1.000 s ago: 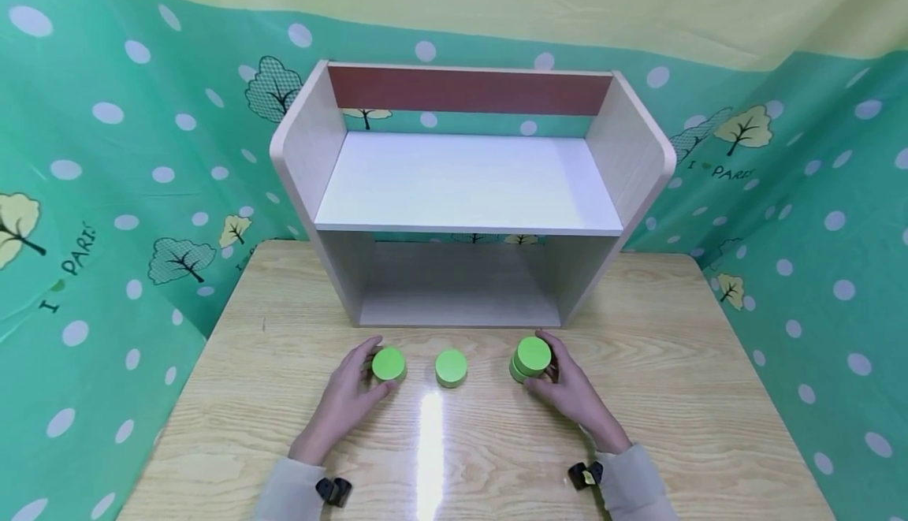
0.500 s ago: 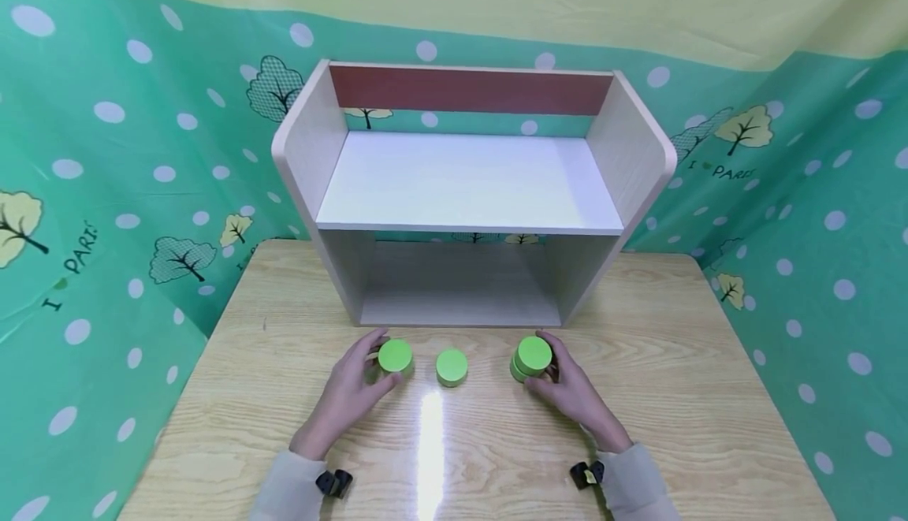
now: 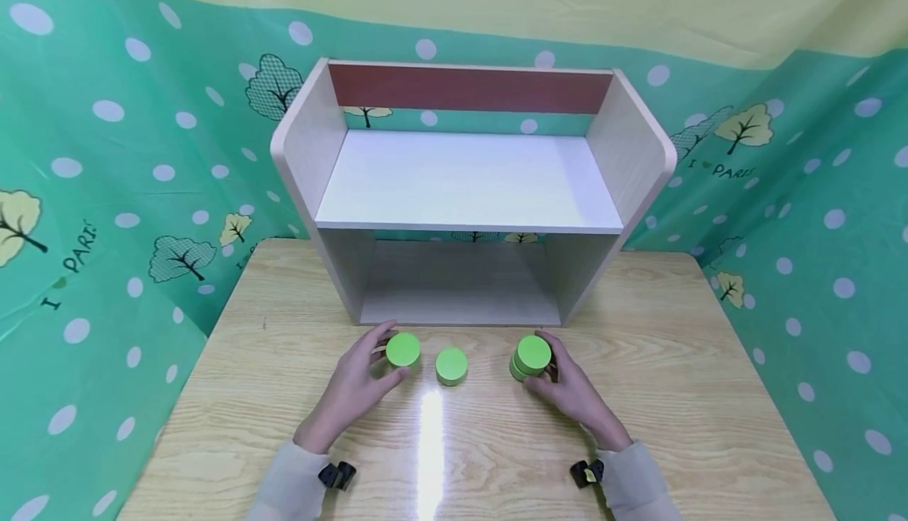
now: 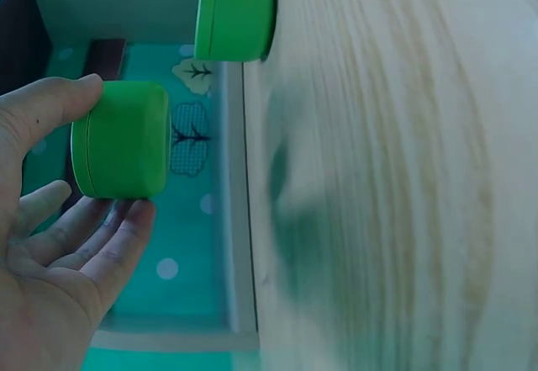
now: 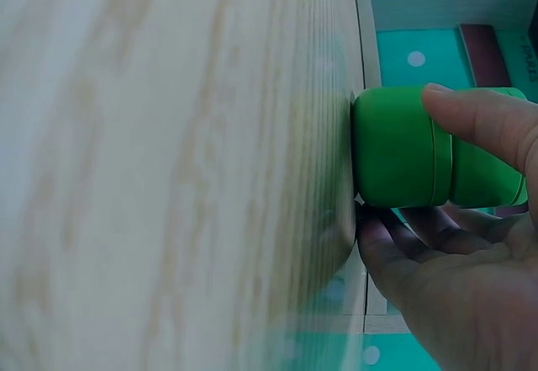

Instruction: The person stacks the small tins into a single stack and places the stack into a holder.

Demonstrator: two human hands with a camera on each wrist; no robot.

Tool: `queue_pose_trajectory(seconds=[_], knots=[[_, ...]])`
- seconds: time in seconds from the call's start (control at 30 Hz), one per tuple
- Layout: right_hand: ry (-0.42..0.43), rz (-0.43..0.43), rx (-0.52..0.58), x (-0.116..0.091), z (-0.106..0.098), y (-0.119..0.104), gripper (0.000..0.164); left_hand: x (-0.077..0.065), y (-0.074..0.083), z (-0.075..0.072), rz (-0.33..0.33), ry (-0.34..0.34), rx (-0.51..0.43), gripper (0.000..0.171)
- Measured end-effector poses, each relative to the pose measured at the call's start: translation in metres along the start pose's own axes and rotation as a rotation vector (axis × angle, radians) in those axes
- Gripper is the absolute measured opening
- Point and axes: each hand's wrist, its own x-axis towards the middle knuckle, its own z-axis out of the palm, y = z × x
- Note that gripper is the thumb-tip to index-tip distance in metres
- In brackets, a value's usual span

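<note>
Between the thumb and fingers of my left hand (image 3: 352, 387) is a small round green container (image 3: 403, 350) with a lid seam. In the left wrist view, that container (image 4: 126, 140) is raised off the table. A second green container (image 3: 451, 366) stands alone on the table, just right of it. My right hand (image 3: 571, 395) grips a stack of two like containers. The lower container (image 5: 395, 148) stands on the table in the right wrist view, with the thumb on its side. The upper container (image 5: 486, 169) sits on it, partly covered by the thumb.
Behind the containers stands a two-tier white shelf unit (image 3: 468, 182) with a dark red back strip (image 3: 471, 89). Its front edge lies close beyond the hands. A patterned green curtain (image 3: 113, 158) surrounds the wooden table (image 3: 674, 395) at the back and sides.
My left hand has lifted its container and carried it slightly right and forward, toward the middle one. My right hand and its stack have stayed in place.
</note>
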Motion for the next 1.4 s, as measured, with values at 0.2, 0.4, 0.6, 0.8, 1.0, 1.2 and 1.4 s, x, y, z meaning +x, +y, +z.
queue_pose_trajectory(seconds=[0.2,0.4,0.6,0.8,1.0,1.2,1.4], knots=[[0.006,0.002,-0.009,-0.001,0.0,0.003,0.084,0.006,0.006,0.001,0.04,-0.015,0.003,0.077],[0.008,0.005,-0.008,-0.001,0.0,0.002,0.084,0.013,0.01,0.004,0.077,-0.024,-0.021,0.078],[0.003,0.004,-0.007,-0.001,0.001,0.002,0.083,0.018,0.015,0.007,0.087,-0.037,-0.046,0.078],[0.01,-0.002,-0.012,-0.001,0.0,0.002,0.083,0.025,0.021,0.013,0.11,-0.066,-0.031,0.076],[0.016,0.003,-0.016,0.0,-0.001,0.003,0.084,0.028,0.024,0.016,0.121,-0.077,-0.029,0.075],[0.02,0.007,-0.01,0.0,-0.001,0.002,0.084,0.03,0.026,0.018,0.144,-0.081,-0.042,0.075],[0.018,0.018,-0.01,0.0,0.0,0.001,0.083,0.033,0.029,0.02,0.149,-0.1,-0.047,0.074]])
